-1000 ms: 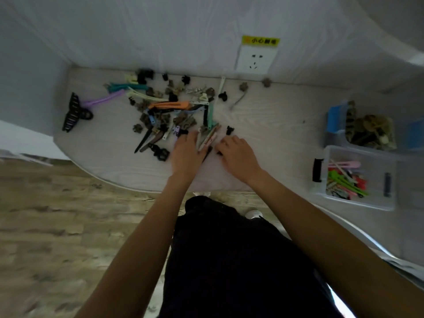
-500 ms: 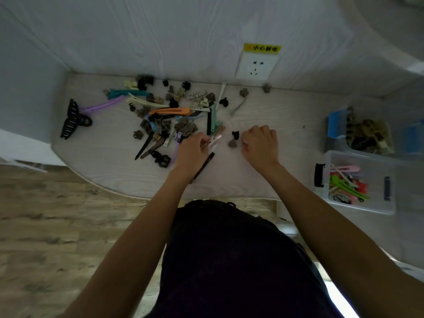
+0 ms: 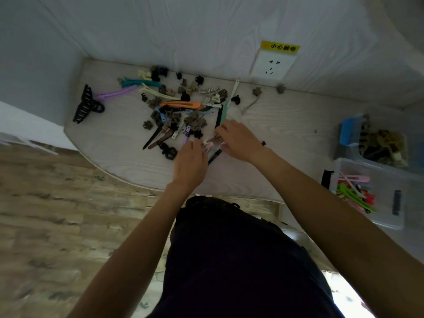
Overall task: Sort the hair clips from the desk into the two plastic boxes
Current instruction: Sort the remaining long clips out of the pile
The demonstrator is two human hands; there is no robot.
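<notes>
Head view: both hands have closed in on the near edge of the hair clips pile (image 3: 174, 111) since approx 0.5 s ago; right hand (image 3: 238, 141) swung back left from open surface (image 3: 286, 125) to meet left hand (image 3: 190, 161). Fingers of both curl round a few thin clips (image 3: 210, 143) between them, w/ a black clip (image 3: 214, 156) lying just under. Exact grip can't be told, blurry. Two plastic boxes (image 3: 376, 223) sit well apart at right, part filled. Judgement: gathering a batch; most of pile still unsorted.

Pale wall (image 3: 183, 31), wood-plank floor (image 3: 57, 214)
</notes>
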